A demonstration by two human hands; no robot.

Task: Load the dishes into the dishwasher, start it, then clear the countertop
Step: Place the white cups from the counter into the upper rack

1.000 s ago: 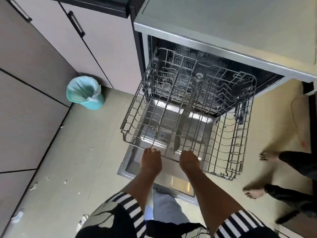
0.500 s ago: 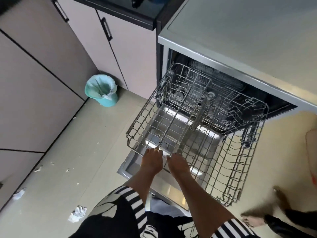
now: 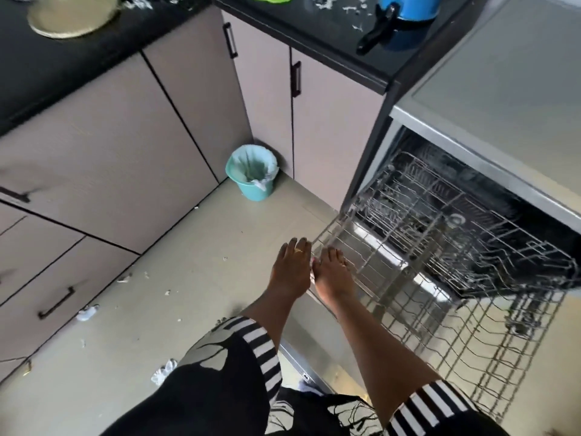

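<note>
Both hands at the empty rack's corner

Left hand (image 3: pixel 290 272) flat, fingers straight. Right hand (image 3: pixel 333 276) at the wire rack (image 3: pixel 408 247) rim, grip unclear. A lopsided shove could jam it over the open door (image 3: pixel 314 357). Steel plate (image 3: pixel 72 17) and blue pot (image 3: pixel 408 11) wait on the countertop (image 3: pixel 314 33).

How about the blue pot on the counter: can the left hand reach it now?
Probably yes. The left hand holds nothing, and no object stands between it and the blue pot; the pulled-out rack lies to its right. Likely needs a step closer.
</note>
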